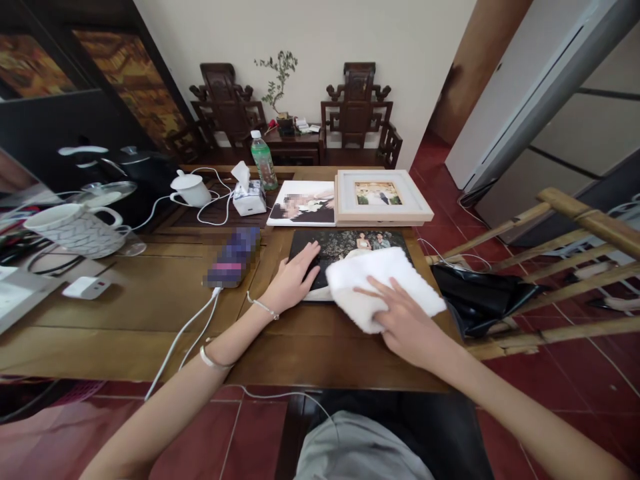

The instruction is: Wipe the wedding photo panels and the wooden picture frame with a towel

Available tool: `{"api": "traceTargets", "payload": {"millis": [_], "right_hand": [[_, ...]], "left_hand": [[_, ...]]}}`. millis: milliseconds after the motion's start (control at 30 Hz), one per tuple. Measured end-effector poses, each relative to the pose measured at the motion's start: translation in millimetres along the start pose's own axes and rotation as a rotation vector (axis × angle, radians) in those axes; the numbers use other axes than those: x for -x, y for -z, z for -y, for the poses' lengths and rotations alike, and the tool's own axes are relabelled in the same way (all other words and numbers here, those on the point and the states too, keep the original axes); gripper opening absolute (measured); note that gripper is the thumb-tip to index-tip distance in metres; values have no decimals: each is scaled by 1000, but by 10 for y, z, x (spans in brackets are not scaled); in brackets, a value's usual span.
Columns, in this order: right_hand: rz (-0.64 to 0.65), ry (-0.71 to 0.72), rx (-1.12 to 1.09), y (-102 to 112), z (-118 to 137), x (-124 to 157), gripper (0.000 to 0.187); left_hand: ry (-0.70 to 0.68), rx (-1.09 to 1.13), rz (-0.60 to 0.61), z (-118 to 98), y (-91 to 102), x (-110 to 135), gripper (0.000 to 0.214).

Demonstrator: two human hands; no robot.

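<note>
A dark photo print [350, 248] lies flat on the wooden table [150, 300] in front of me. My left hand [293, 277] rests flat on its left edge, fingers stretched out. My right hand [403, 320] presses a white folded cloth [383, 283] down on the print's lower right part, fingers spread over the cloth. Behind the print lie a second photo print [304, 203] and a light wooden framed photo [381, 195].
A phone [234, 257] on a white cable lies left of the print. Further left stand a patterned mug [80, 230], a white teapot [190, 189], a tissue box [249, 195] and a green bottle [263, 160]. A black bag [477, 293] hangs on bamboo rails at right.
</note>
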State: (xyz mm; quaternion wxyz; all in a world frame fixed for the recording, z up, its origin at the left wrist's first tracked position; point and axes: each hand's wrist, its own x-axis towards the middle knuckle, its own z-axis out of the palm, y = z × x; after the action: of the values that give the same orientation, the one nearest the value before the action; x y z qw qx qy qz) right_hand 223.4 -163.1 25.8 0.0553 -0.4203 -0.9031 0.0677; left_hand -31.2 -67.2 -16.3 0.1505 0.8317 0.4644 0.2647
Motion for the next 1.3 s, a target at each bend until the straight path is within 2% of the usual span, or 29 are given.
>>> {"api": "traceTargets", "payload": {"millis": [133,233,300,367,500,567,633,767,933,1100,1200,1300], "right_hand": [[-117,-194,74,-15,-344,-40,37],[-150,-332,79,19,-447,-306,43],[-164,-373,37,78,-429,-569,46],[-167,-356,-18,141,-367,-872,45],[-162,-202,-135,198,-181,-1443,42],[-153,-140,-182,189,-88,-1618,42],[-150,-116,-199,171,-29,-1677,42],[-181,-135,-227,159,-113,-1509,37],[-199,-232,-246,221,-490,-1110,34],[-210,-337,-172,273,-791,-671,24],[-194,-373,-90,215,-778,-363,25],[-172,-314,-27,91,-559,-7,32]], "left_hand": [[27,-131,75,-24,-6,1,43],[19,-148,72,-20,-3,-5,43],[7,-150,67,-6,-8,-6,43],[-4,-148,60,7,-15,-5,43],[-7,-145,48,3,-6,-5,42],[-10,-146,54,-13,12,-8,39],[-13,-148,62,-29,28,-11,35],[-19,-146,57,-31,29,-10,37],[-6,-129,65,8,3,2,43],[-9,-129,78,28,1,7,43],[-9,-124,79,31,-2,6,43],[-11,-132,75,35,-10,6,43]]}}
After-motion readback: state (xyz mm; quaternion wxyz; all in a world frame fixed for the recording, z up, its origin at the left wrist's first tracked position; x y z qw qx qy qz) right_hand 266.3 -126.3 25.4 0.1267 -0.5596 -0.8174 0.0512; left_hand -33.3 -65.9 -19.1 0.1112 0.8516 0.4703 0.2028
